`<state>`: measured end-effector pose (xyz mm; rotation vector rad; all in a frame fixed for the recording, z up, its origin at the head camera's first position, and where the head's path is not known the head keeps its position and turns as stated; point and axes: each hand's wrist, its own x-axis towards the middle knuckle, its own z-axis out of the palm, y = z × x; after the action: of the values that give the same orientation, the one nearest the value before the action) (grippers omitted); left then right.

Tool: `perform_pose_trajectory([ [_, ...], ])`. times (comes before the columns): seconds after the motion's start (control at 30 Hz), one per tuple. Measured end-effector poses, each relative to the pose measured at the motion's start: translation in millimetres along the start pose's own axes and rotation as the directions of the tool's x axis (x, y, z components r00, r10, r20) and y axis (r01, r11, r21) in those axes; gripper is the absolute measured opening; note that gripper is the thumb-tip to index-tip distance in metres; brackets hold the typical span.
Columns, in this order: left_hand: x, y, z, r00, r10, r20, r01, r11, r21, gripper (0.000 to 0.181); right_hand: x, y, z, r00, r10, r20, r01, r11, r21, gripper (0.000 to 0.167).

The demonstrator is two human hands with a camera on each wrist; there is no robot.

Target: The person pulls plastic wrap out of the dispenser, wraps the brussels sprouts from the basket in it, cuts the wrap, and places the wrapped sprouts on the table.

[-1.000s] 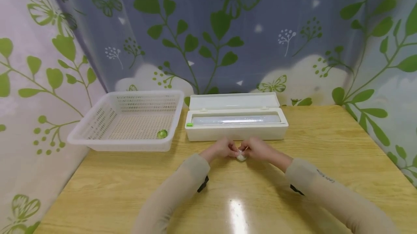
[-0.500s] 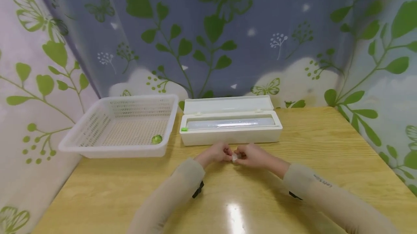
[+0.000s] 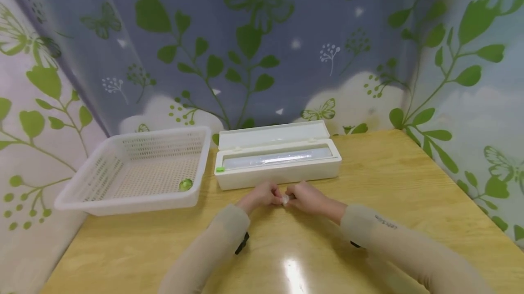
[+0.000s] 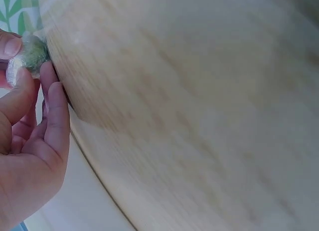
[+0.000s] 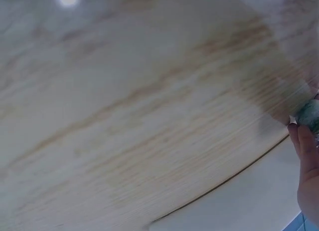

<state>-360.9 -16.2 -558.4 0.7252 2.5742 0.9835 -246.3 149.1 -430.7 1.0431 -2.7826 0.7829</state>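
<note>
A small round green vegetable wrapped in clear cling film (image 4: pixel 34 54) is between the two hands, just in front of a long white cling film box (image 3: pixel 278 175). The left hand (image 3: pixel 262 195) pinches the film from the left, with thumb and fingertips on it in the left wrist view. From the other side the right hand (image 3: pixel 307 197) pinches it too. Only a few right fingers (image 5: pixel 308 147) show at the edge of the right wrist view, against the green bundle (image 5: pixel 310 114). The box's lid (image 3: pixel 272 134) stands raised, and a film roll (image 3: pixel 278 158) lies inside.
A white perforated basket (image 3: pixel 135 200) stands to the left, with another small green vegetable (image 3: pixel 186 185) in its front right corner. A bright green slider (image 3: pixel 220 169) sits at the box's left end. Behind the wooden table (image 3: pixel 393 185) hangs a patterned curtain (image 3: pixel 262 80).
The head view has turned, so the scene has shifted left in it. Both hands keep their place before the box, and the small bundle turns a little between their fingers.
</note>
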Motion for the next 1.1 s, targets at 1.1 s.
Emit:
perform_pose_trajectory([
  [1.1,-92.4,144.8,-51.8,0.978,-0.203,0.044,0.208,0.952,-0.227,0.008,-1.7,10,1,0.999,0.038,0.0,-0.037,0.98,0.197,0.012],
])
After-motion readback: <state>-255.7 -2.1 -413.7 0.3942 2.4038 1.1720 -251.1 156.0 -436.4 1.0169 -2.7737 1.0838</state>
